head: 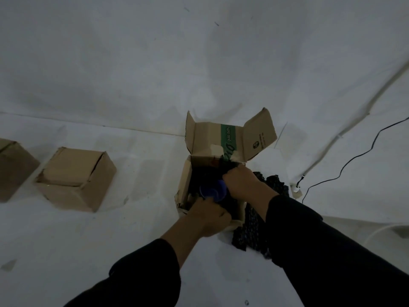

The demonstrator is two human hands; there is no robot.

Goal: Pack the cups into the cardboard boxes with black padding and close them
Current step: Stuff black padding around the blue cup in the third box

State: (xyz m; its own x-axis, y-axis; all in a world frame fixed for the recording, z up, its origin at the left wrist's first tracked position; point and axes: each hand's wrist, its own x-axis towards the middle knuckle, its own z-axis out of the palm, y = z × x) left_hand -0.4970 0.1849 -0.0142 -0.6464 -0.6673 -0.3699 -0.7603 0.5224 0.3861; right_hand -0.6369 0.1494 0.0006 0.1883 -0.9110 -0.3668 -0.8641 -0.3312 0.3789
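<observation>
I am working on a white floor [137, 235], creased like a sheet, which meets a white wall [155, 63] along a seam. Straight ahead of me stands an open box [185, 182] with its flaps up. A heap of black padding [250, 231] lies on the floor against its right side. To my left sits a closed box [75, 178], well apart from the open one. Farther left is another box [13, 169], cut off by the edge of my view. On my right a black cable [354, 160] snakes across the floor to a small white plug [296, 191]. A pale scrap [8, 264] lies near my left.
</observation>
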